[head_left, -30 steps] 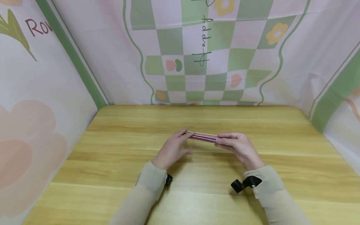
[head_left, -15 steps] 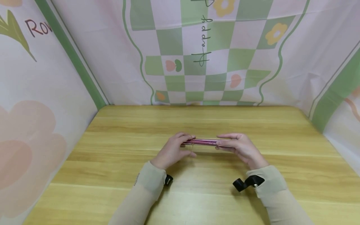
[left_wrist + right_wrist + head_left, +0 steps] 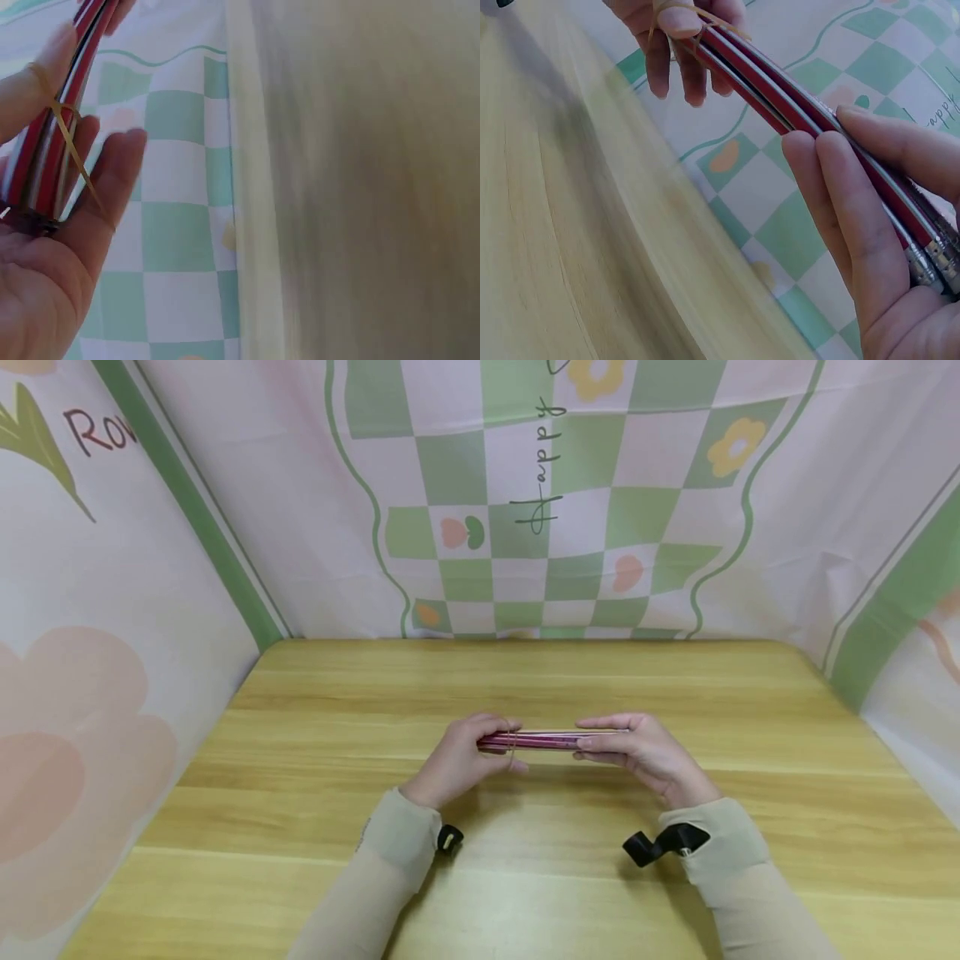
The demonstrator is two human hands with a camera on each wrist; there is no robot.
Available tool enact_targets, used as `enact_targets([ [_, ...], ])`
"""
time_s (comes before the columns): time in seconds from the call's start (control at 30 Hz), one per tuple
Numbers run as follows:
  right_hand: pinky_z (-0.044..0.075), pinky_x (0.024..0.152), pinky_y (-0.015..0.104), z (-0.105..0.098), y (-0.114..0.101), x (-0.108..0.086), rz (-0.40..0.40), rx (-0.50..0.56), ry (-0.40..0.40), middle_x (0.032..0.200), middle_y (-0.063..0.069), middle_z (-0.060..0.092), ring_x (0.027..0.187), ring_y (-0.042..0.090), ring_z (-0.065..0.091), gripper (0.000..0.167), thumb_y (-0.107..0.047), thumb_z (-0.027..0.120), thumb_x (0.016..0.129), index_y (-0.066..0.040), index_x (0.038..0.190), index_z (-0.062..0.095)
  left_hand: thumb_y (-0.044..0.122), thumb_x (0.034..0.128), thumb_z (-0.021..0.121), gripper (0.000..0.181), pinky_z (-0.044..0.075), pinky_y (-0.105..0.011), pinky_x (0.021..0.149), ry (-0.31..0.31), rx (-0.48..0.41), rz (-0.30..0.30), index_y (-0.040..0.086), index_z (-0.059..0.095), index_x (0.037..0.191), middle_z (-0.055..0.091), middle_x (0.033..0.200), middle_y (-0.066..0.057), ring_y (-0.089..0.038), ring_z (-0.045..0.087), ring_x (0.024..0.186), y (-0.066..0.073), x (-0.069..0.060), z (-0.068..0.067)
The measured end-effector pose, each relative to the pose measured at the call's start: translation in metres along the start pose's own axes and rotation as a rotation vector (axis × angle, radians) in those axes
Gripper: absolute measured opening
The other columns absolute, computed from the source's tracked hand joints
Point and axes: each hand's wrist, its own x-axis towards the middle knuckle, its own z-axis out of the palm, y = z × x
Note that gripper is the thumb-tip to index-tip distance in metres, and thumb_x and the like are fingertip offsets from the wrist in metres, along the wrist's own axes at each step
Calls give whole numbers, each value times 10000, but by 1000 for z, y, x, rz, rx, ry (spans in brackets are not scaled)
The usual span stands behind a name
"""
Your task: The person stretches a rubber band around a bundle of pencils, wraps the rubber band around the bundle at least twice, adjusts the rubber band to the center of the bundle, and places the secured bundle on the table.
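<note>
Pencil bundle: slim red-and-silver striped pencils with metal-banded ends (image 3: 547, 741), held level in mid-air.
Rubber band: thin tan elastic loop (image 3: 61, 112), crossing the bundle near one end.
Left hand (image 3: 457, 760): spread around that end, band stretched across its fingers; grip firmness is hard to tell.
Right hand (image 3: 652, 756): pinching the other end.
Table: yellow-brown grained wood (image 3: 225, 827), below.
Risk: a slipping finger could fling the band; a loosened pinch could scatter pencils.

Your forearms (image 3: 367, 881) slant inward. Left grip (image 3: 453, 762): cupped, digits parted. Right grip (image 3: 660, 762): pinched, digits opposed. Both raised, facing each other.
</note>
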Motion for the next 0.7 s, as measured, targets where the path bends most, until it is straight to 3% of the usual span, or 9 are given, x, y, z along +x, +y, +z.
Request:
enact_targets([
  [0.13,587,824,280,1,-1,0,-3,9,-23,964,101,750,849,204,753,267,93,634,894,-122,979,769,207,781,853,431,560,-249,758,0,-221,-80,104,718,1176,716,1170,-55,-104,651,866,1,0,-1],
  [0.23,585,825,280,1,-1,0,-16,30,-52,966,103,752,853,204,753,283,105,615,901,-114,991,770,201,766,866,432,562,-240,715,5,-355,-150,100,727,1162,732,1134,-48,-93,663,806,3,0,-2],
  [0.5,587,822,286,4,-3,-1,-48,77,-79,960,109,757,850,205,754,278,116,602,902,-83,1018,758,141,765,857,494,578,-311,818,3,-557,-267,106,695,1231,754,1088,-62,-122,712,851,3,1,-3],
  [0.7,589,808,271,4,-4,-2,-51,95,-60,941,100,761,836,183,754,289,110,589,915,-107,999,761,53,798,807,452,559,-303,896,24,-745,-265,31,676,1230,750,1097,-62,-151,709,928,5,0,1],
])
